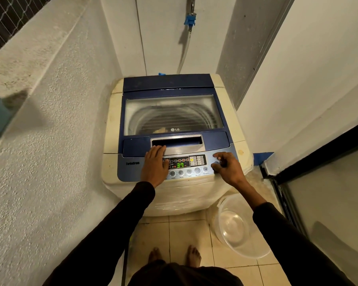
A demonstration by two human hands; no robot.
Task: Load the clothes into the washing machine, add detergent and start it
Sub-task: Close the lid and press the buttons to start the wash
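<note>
A top-loading washing machine with a blue lid stands in a narrow alcove. Its lid is closed, and through the lid window I see the drum with a bit of pale cloth inside. The control panel is lit, and its green display reads 37. My left hand lies flat with straight fingers across the left of the panel, fingertips at the lid handle recess. My right hand is at the panel's right end, fingers curled, thumb and forefinger at a round button there.
A clear plastic basin sits on the tiled floor right of the machine. A rough plastered wall closes the left side, and a dark-framed glass door the right. A tap with a blue fitting hangs above. My bare feet stand before the machine.
</note>
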